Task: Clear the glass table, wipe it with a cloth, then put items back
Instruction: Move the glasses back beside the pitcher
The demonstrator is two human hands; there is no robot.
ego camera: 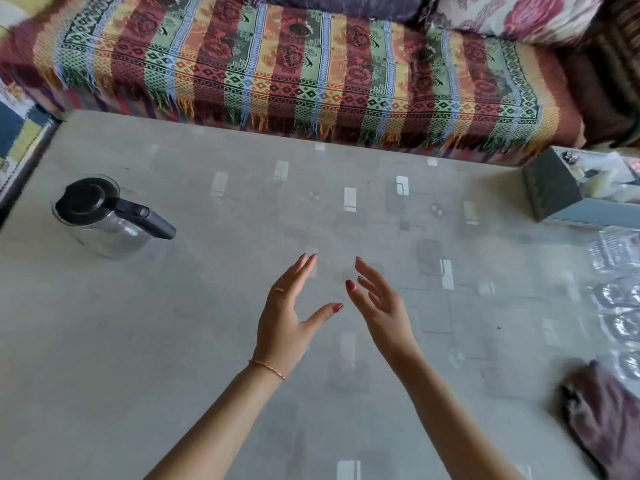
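Glass table [173, 341]: left hand [282, 320], right hand [382, 311] above centre, palms facing, fingers [304, 268] spread, empty.

A: What sits on the glass table [207, 341]?
B: A glass jug [107, 216] at its far left, a purple cloth [602, 417] at its right edge.
A: The hands?
B: Left hand [287, 317] and right hand [381, 310] hover above its middle, fingers spread, holding nothing.
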